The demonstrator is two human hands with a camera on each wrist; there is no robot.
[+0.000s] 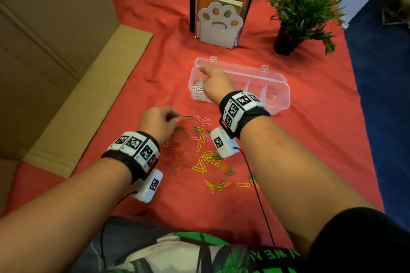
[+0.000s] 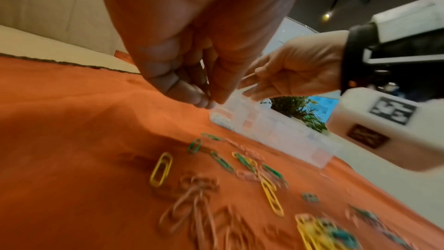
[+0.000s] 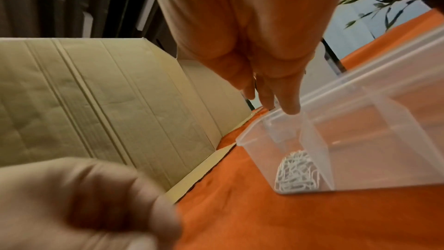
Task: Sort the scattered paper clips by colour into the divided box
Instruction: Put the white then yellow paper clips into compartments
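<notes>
The scattered paper clips point(image 1: 206, 157), in yellow, green, pink and red, lay loose on the red cloth point(image 1: 155, 62) in the lower middle of the head view, between the two forearms. Above them, at centre frame, stood the clear divided box point(image 1: 281, 86), lid open; its leftmost compartment held a heap of white paper clips point(image 1: 198, 89), the same heap showing at lower right of the right wrist view. The right hand point(image 1: 214, 83) hovered over that compartment with fingers straight and pointing down, holding nothing visible. The left hand point(image 1: 158, 121) sat at the upper left edge of the scatter, fingertips point(image 2: 204, 100) pinched together just above the cloth; whether a clip lay between them could not be told. A paw-print bookend point(image 1: 218, 23), a potted plant point(image 1: 304, 9) and a cardboard box point(image 1: 51, 51) stood around the tabletop.
</notes>
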